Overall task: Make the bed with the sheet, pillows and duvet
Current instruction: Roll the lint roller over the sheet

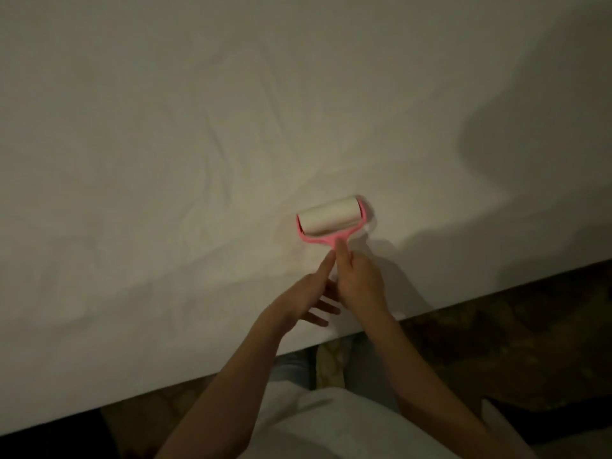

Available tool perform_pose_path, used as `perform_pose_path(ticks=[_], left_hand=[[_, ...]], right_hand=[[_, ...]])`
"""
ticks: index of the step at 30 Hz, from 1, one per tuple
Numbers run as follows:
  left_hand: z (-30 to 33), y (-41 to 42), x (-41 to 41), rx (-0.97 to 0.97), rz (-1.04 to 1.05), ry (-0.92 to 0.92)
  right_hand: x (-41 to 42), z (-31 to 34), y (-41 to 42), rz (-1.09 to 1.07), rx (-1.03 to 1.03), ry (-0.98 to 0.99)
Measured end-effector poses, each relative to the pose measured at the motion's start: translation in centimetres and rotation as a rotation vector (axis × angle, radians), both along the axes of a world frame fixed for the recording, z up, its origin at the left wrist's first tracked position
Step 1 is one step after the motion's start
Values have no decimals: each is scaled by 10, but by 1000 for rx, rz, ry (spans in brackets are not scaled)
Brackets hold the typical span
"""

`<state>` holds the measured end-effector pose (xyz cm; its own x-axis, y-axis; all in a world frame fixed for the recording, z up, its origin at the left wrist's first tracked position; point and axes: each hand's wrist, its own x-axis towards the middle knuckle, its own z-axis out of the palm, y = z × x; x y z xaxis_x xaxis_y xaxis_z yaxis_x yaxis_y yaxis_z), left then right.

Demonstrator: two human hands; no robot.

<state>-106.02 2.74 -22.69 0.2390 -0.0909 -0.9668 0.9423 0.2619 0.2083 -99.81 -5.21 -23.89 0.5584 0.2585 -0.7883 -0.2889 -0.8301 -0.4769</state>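
A: Which step was being done?

B: The white sheet [165, 160] was already spread over the bed [99, 376]. It was being cleaned with a pink lint roller [331, 220]. The roller was laid on the sheet near the bed's edge.

A: How was the roller held?

B: Its handle was gripped by the right hand [359, 283], with the fingers curled round it. The left hand [308, 296] was held just beside the right one. Its fingers [326, 311] were kept straight and a little spread. It could not be told if the handle was touched by them.

A: Were the pillows and duvet seen?

B: No. Only the sheet was seen, with some wrinkles [225, 160] left in it, further in from the roller.

A: How far along was the task thought to be?

B: Early, it was judged. The sheet was on, but nothing else was.

A: What was needed next?

B: The roller probably had to be pushed over the sheet with light, even strokes. The wrinkles likely had to be smoothed flat too. After that, the pillows and duvet would have to be fetched.
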Motion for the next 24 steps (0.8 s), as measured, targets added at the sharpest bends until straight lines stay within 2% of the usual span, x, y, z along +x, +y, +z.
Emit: perform_pose_path(ticks=[1, 5, 8, 13, 16, 20, 24], left_hand=[[-1, -1, 6, 11, 88, -23], [-20, 25, 65, -13, 655, -203], [-31, 70, 122, 37, 861, -310], [-29, 153, 185, 231, 788, -311], [-32, 172, 190, 267, 790, -295], [-36, 146, 170, 264, 771, -262], [-35, 68, 133, 162, 800, -251]], right_hand=[[11, -3, 12, 24, 16, -7], [69, -21, 78, 117, 52, -80], [121, -28, 138, 163, 97, -86], [187, -33, 231, 218, 219, 81], [194, -36, 253, 188, 242, 188], [173, -43, 222, 104, 255, 228], [131, -43, 142, 100, 201, 150]])
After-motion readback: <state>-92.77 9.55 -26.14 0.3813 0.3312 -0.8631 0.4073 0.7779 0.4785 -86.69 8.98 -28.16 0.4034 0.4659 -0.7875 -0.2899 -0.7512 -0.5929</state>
